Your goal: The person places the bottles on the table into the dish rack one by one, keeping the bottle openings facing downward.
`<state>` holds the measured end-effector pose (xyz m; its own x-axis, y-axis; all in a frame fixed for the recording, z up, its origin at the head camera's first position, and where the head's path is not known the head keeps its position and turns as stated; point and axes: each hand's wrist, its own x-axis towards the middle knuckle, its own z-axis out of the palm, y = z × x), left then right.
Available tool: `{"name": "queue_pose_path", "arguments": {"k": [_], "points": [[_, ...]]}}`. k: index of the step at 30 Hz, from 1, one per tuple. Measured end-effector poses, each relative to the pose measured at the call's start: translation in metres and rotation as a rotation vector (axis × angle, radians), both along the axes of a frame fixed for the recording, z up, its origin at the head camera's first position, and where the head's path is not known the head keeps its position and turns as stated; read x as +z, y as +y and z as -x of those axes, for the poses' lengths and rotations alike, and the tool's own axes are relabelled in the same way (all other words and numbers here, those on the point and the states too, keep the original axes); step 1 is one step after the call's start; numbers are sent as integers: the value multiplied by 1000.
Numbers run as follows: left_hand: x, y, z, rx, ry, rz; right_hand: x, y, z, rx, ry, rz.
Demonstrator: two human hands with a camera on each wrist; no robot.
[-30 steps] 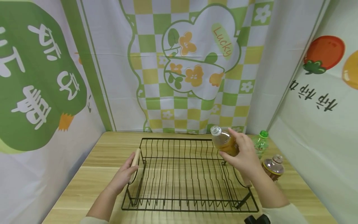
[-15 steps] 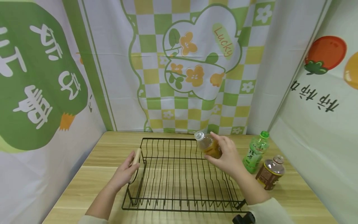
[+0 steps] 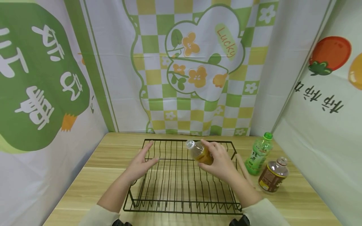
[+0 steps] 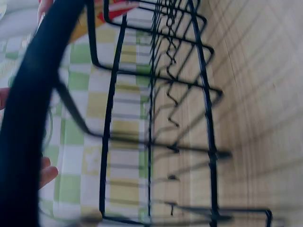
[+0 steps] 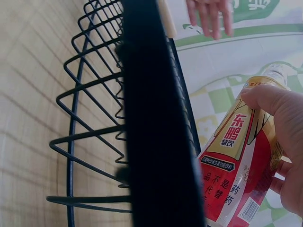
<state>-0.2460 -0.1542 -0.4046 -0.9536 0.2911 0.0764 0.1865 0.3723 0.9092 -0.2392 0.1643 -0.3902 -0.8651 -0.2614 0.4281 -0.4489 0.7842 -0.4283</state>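
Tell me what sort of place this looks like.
Probably a staged tabletop booth: printed fabric hangs around three sides of a wood-grain table, and a black wire rack sits on it.

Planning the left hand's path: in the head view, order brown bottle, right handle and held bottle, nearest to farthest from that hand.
From the left hand:
1. Held bottle, to its right, in the right hand.
2. Right handle, at the right end of the rack.
3. Brown bottle, farther right, outside the rack.

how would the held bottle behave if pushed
The bottle might roll if laid down, its body being rounded. Only the right hand holds it, suggesting it's light. It looks plastic, clear up top, so may flex.
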Motion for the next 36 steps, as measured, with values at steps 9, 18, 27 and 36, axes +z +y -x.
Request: {"name": "queue_pose_path", "arguments": {"k": [9,18,27,36], "points": [[9,42,4,-92,16,7,-8,-13,0,42,-8,-41],[8,69,12,-125,-17,-70,-15,-24,-1,82,-20,-91],[4,78,14,-175,-53,-38,-16,-29,-4,126,-42,-129],[0,80,13,-182,10,52,-19,-32,-4,149,-28,-178]]}}
